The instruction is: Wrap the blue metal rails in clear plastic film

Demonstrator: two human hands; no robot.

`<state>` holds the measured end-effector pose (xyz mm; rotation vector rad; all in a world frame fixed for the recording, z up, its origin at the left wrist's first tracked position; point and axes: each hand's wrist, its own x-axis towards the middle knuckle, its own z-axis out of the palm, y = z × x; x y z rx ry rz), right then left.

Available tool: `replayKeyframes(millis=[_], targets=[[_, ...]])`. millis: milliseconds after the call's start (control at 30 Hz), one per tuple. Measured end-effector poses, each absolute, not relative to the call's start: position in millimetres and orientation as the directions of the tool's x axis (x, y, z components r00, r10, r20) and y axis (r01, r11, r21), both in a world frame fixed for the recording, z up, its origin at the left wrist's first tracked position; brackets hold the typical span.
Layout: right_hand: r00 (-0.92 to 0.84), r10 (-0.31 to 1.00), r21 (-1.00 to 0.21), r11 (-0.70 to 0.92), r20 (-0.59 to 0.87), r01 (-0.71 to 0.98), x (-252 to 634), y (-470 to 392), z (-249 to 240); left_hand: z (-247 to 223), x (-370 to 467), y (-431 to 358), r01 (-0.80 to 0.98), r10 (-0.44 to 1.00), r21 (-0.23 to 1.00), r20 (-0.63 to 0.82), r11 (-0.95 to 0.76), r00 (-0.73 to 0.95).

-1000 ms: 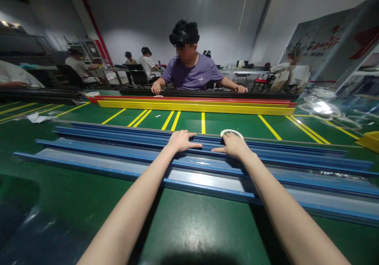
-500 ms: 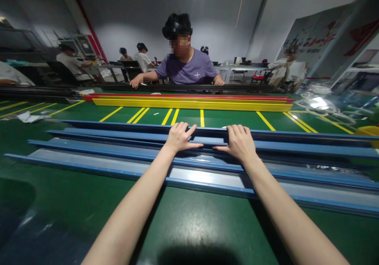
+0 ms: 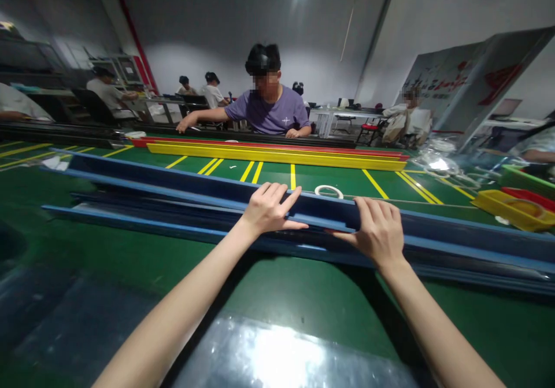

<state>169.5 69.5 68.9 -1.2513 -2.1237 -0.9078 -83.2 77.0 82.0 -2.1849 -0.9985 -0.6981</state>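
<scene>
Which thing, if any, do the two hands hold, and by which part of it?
The left hand and right hand hold a long blue channel by its long edges: fingers over the far edge, thumbs at the near.

Both arms (image 3: 191, 292) outstretched, fingers (image 3: 368, 214) curled

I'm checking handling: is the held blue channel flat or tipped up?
Tipped up: the blue channel shows its inner side to the camera, left hand and right hand spanning its edges.
</scene>
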Motion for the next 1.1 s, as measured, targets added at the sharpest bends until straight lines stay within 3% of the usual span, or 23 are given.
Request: replayKeyframes(millis=[167,533,1100], targets=[[-0.448,0.554,0.279,0.365,0.702,0.888,180.0,30.2,79.7,93.6,-71.8,35.4,0.809,0.502,-0.314,0.657,-0.497,0.563],[-0.517,0.507,0.348,0.394,0.69,0.851,197.4,-38.6,76.0,73.4,-51.7,-27.9,0.817,0.471,-0.307,0.695,-0.488,0.543],[-0.525,0.542,0.326,0.425,0.656,0.845,218.3,-63.6,54.6,50.9,-28.9,-49.1,0.804,0.513,-0.238,0.664,-0.545,0.544]])
